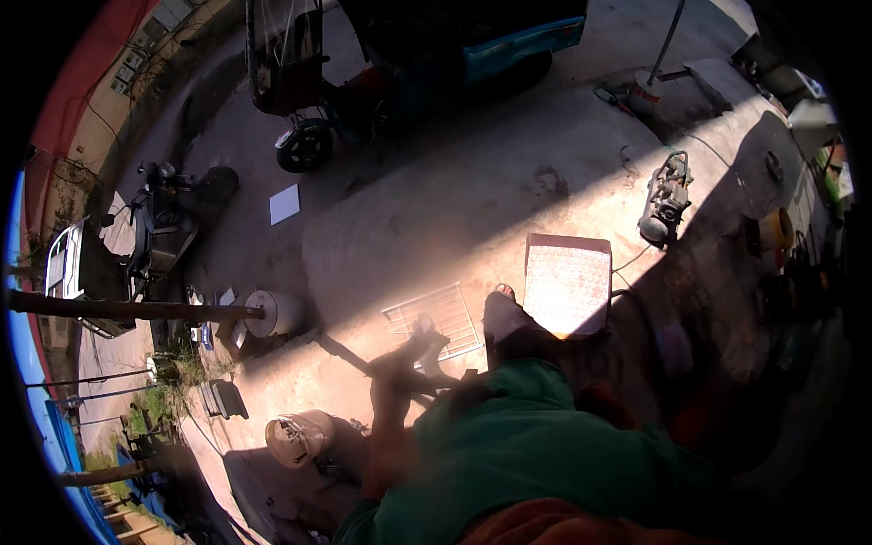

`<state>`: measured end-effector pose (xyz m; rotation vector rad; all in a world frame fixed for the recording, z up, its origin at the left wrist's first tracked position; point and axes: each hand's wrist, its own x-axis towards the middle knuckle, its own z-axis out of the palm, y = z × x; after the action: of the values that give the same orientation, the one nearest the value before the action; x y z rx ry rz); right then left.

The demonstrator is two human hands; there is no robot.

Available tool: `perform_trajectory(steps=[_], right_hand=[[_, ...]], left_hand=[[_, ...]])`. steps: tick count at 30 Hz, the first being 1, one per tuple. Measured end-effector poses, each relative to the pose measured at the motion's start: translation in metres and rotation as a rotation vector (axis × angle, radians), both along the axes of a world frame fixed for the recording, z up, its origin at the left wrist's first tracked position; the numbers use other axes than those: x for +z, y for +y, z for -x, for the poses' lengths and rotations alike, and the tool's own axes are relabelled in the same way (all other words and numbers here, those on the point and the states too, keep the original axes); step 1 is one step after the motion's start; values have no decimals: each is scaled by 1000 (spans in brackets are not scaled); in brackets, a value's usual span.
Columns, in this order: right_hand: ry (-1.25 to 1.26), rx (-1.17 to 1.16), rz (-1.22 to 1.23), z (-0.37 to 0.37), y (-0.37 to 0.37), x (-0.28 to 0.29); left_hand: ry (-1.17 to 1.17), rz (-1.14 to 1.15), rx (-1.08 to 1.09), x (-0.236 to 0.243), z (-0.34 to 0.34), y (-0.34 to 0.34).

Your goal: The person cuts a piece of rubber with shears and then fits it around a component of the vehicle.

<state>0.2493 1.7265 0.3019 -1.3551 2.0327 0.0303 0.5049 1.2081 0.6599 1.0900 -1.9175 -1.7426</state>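
Note:
My left forearm reaches forward on the left side of my green shirt. At its end my left hand is in deep shade, and its fingers cannot be told apart. Just past that hand a white wire rack lies on the ground, with a dark shadow and a pale grey shape across its near part. I cannot make out whether the hand touches either one. My right hand does not show; that side is very dark. One foot points forward beside a sunlit, pale patterned panel.
A white bucket stands at the left, near a post set in a round base. A small machine with a cable sits ahead right. A blue three-wheeled vehicle and a motorbike are farther off.

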Motion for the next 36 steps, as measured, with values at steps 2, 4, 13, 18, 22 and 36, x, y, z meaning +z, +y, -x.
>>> perform_trajectory(steps=[2, 4, 13, 18, 22, 36], right_hand=[[-105, -141, 4, 64, -35, 0], [-475, -548, 119, 139, -78, 1], [-711, -1182, 302, 359, -399, 136], [-402, -711, 171, 421, -541, 119], [-236, -336, -61, 421, -646, 103], [-766, 20, -342, 532, -935, 178]], left_hand=[[14, -188, 247, -79, 20, -43], [375, -678, 664, -58, 71, -77], [543, -634, 643, -56, 208, -244], [582, -669, 613, -95, 289, -337], [480, -628, 633, -109, 350, -419], [333, -382, 753, -147, 408, -636]])
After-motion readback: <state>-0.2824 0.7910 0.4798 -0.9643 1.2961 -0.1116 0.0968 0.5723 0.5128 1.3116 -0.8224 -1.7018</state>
